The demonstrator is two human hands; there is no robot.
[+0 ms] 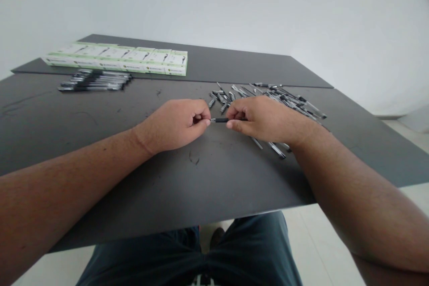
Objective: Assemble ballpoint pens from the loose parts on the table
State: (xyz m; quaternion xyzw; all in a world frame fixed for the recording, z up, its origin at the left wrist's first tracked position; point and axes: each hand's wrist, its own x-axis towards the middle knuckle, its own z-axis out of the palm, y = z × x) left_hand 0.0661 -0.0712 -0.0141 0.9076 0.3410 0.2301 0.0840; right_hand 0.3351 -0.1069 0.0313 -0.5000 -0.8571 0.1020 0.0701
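Note:
Between my two hands a pen (220, 120) with a black grip lies level, a little above the dark table. My left hand (182, 123) pinches its tip end between thumb and forefinger. Whether a small part sits in that pinch is hidden by the fingers. My right hand (256, 118) is closed round the other end of the pen and covers most of the barrel. Loose pen parts (221, 97), short and clear or black, lie just beyond the hands. A heap of pen barrels (295, 100) spreads behind and beneath my right hand.
A row of white and green boxes (134, 60) stands at the back left on the grey table (187, 187). In front of the boxes lies a pile of pens (97, 81), side by side. The table's front edge runs above my legs.

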